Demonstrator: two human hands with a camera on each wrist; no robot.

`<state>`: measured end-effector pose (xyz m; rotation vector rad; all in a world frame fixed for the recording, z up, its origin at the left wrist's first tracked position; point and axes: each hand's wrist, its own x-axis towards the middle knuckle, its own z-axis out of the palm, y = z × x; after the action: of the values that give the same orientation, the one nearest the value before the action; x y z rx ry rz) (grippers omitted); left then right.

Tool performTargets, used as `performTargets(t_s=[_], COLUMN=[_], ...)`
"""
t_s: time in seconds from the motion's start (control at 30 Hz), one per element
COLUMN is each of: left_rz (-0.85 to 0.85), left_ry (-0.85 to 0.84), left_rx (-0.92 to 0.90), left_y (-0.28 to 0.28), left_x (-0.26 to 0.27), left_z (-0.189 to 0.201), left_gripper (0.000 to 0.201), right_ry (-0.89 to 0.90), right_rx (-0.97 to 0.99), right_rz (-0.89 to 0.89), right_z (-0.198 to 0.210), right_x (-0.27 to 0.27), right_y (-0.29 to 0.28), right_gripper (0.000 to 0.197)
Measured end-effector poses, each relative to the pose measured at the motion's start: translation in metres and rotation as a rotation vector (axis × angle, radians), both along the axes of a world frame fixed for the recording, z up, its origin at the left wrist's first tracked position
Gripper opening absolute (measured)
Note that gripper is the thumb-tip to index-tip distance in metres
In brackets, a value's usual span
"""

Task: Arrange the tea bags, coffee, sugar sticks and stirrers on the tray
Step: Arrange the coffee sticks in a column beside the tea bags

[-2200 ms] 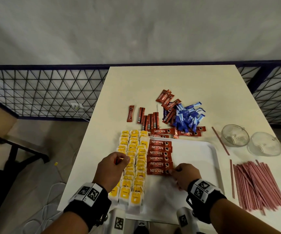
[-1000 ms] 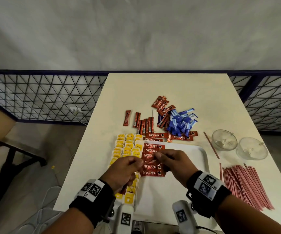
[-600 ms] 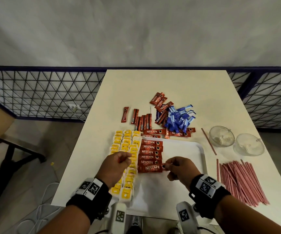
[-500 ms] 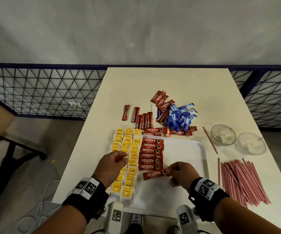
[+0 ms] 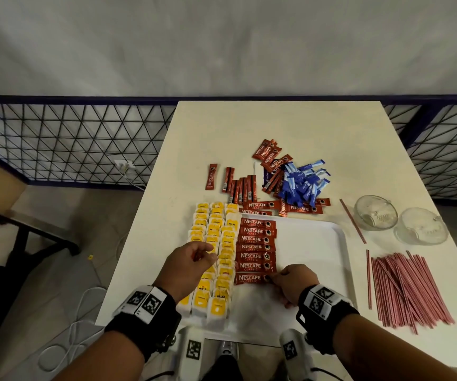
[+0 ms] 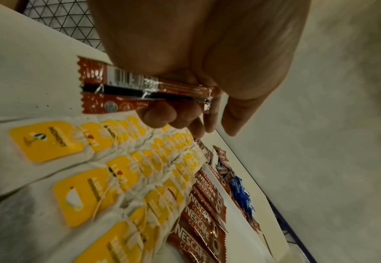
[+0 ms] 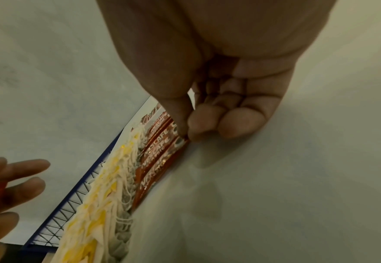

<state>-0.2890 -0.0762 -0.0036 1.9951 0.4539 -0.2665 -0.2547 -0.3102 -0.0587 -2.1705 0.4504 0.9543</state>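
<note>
Pinching the end of the nearest coffee sachet (image 5: 250, 279) between thumb and fingertips, the right hand (image 5: 294, 281) sets it flat on the white tray (image 5: 312, 243), just below the column of coffee sachets (image 5: 256, 244) already lined up there. The left hand (image 5: 190, 264) hovers over the tray's left side, above the rows of yellow tea bags (image 5: 216, 254), its fingers curled round a few spare coffee sticks (image 6: 144, 92). Beyond the tray's far edge lie loose coffee sticks and blue sugar sticks (image 5: 303, 184); right of the tray lie the pink stirrers (image 5: 408, 287) and two glass bowls (image 5: 375, 211).
</note>
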Motion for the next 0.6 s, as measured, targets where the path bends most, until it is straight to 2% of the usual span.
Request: performTargets(t_s=[0.6], left_rz=[-0.06], left_ry=[0.004], left_rx=[-0.021], left_y=[0.0019], left_x=[-0.0029], left_z=[-0.006], left_gripper=[0.009], right_ry=[-0.002], right_rx=[-0.004], right_rz=[-0.055], right_z=[-0.0003], right_x=[-0.0037], right_y=[0.0058], right_gripper=[0.043])
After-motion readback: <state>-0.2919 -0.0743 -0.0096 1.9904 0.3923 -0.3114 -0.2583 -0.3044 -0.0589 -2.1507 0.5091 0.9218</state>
